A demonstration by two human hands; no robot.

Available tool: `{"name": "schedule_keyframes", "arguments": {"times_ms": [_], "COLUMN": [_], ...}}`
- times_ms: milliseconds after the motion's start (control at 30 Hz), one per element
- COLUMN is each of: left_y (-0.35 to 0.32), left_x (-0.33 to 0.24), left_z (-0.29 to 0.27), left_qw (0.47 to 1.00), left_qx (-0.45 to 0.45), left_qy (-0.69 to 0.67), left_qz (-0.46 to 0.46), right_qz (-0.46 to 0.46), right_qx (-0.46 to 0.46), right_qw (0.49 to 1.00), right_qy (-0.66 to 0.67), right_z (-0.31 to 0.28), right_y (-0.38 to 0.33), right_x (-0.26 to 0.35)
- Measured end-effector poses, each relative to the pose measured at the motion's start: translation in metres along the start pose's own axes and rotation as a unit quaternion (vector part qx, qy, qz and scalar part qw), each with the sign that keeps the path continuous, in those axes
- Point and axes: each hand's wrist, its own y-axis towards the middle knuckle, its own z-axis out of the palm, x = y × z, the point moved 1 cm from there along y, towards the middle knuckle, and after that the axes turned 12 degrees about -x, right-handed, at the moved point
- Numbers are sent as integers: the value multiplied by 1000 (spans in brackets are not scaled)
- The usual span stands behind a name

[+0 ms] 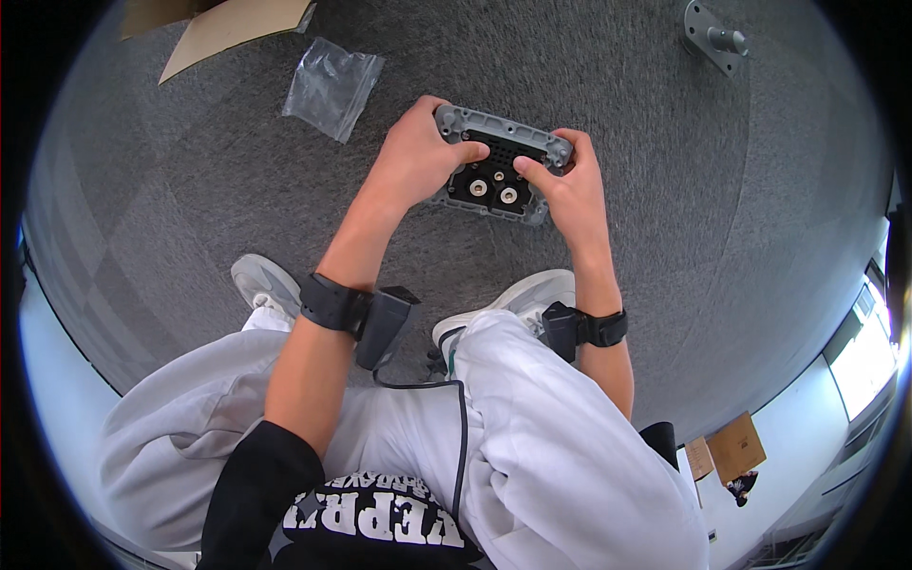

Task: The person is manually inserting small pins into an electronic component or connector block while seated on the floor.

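Note:
Between my two hands is a grey metal housing (504, 126), roughly rectangular, with a black panel (496, 173) set into its face. Two larger round silver fittings and a smaller one show on that panel. My left hand (415, 160) grips the housing's left side, its thumb lying on the black panel. From the right, my right hand (578, 195) holds the other end, its thumb also over the panel. The fingers of both hands wrap around the sides and are mostly hidden behind the housing.
On the grey carpet (655, 218), a clear zip bag (332, 88) lies beyond my left hand, near an open cardboard box (233, 33). A grey metal bracket with a post (714, 40) sits far right. My wrist straps carry black devices; a cable (463, 418) crosses my lap.

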Motion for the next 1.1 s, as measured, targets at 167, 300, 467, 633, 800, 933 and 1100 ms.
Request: {"name": "schedule_keyframes", "arguments": {"times_ms": [167, 300, 467, 633, 800, 933, 1100], "left_y": [3, 7, 3, -1, -3, -1, -10], "left_x": [9, 20, 16, 13, 10, 10, 11], "left_z": [-1, -6, -18, -10, -12, -9, -3], "left_qw": [1000, 997, 997, 998, 998, 996, 977], "left_qx": [10, 20, 32, 12, 30, 31, -14], "left_qy": [-3, -60, -69, -11, -5, 16, 27], "left_qz": [10, 51, 26, 59, 46, 78, 213], "right_qz": [-3, -45, -140, -206, -307, -327, -371], "right_qx": [-13, -2, -24, -66, -69, -63, -56], "right_qw": [1000, 999, 987, 972, 936, 930, 911], "right_qy": [-1, -15, -69, -92, -159, -157, -174], "right_z": [1, 0, -4, -4, -4, -4, -6], "right_y": [-6, -8, -18, -20, -25, -23, -23], "right_x": [6, 7, 13, 17, 27, 27, 30]}}
